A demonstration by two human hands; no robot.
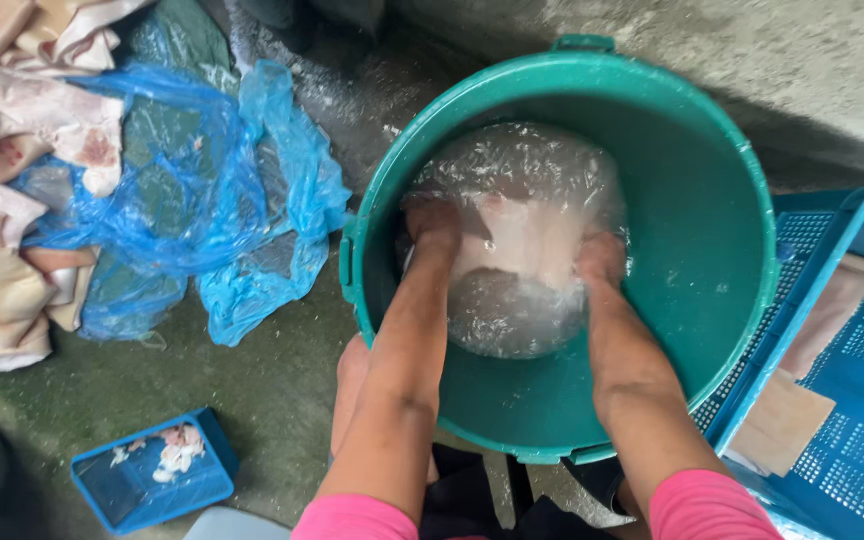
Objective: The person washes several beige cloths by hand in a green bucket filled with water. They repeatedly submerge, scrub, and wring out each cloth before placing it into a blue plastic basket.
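Both forearms reached down into the green bucket (722,250), left hand (434,222) and right hand (602,258) gripping a pale slab of meat (522,240) underwater, submerged for rinsing, centre-scene.

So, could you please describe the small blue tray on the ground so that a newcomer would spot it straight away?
Start from the big green bucket where both hands are under water, then look down and left across the wet concrete floor. There sits the small blue tray, holding a few pale scraps. Unlike the large perforated blue crate right of the bucket, it is low, tiny and solid-walled.
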